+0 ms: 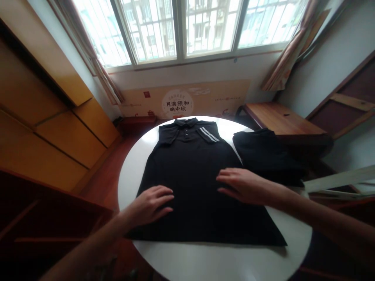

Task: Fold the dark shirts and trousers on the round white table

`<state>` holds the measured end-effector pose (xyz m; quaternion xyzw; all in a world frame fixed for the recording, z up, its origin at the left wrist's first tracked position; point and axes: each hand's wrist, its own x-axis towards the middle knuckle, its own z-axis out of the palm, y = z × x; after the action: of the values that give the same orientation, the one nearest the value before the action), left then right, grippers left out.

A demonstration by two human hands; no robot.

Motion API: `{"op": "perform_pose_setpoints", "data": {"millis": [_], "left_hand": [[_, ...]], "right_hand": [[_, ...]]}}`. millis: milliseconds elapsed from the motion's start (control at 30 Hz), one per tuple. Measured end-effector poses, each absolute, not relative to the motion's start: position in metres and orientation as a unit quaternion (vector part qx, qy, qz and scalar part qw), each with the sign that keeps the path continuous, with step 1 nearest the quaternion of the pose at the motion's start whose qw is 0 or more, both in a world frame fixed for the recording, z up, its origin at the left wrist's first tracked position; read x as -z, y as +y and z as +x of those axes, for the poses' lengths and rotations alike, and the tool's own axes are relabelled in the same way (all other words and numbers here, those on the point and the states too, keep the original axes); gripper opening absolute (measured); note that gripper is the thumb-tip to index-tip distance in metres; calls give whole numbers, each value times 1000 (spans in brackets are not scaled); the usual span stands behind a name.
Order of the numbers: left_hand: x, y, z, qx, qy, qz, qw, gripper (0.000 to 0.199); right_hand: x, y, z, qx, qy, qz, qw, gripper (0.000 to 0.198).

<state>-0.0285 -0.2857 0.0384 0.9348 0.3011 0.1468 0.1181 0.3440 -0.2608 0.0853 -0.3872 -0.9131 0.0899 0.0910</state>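
A black polo shirt [193, 171] lies spread flat, its collar at the far side and its hem toward me. Both sleeves are turned in over the front, and the one on the right shows two white stripes. Over the lower left part of the shirt is my left hand [155, 203], fingers stretched out, holding nothing. My right hand [240, 185] is over the shirt's right side, its fingers apart and likewise without anything in them. Whether either palm presses on the cloth I cannot tell.
Beneath the shirt is a round white table [222, 263]. Folded black clothing [263, 154] lies at its right edge. A wooden bench or low table [288, 119] stands behind on the right, wooden cabinets [64, 132] on the left. Windows [158, 31] run along the back wall.
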Motion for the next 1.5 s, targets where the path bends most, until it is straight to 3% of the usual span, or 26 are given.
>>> {"op": "perform_pose_setpoints", "data": {"millis": [67,233,500,767,900,1100,1200,1333,1500], "left_hand": [[-30,-328,-34,-127,300,941,90,42],[-24,-372,-46,-99,321,941,42,36],[-12,-374,-70,-50,368,928,-10,69],[2,-382,-107,-106,351,927,-84,56],[-2,-393,-116,-109,347,929,-75,56],[-14,-384,-115,-97,351,931,-37,38],[-17,-378,-118,-93,355,929,-45,43],[-15,-378,-131,-119,339,930,-82,47],[-15,-386,-145,-162,325,930,-61,34]], "right_hand": [[-70,-314,352,-105,-918,-373,77,29],[-20,-379,376,-41,-913,-393,103,42],[24,-392,420,110,-900,-401,133,52],[34,-410,446,125,-888,-419,143,57],[29,-414,450,130,-893,-404,149,59],[8,-403,447,122,-917,-357,134,65],[4,-401,449,126,-914,-360,139,63],[13,-404,459,132,-913,-363,135,57],[27,-416,472,103,-908,-387,121,55]]}}
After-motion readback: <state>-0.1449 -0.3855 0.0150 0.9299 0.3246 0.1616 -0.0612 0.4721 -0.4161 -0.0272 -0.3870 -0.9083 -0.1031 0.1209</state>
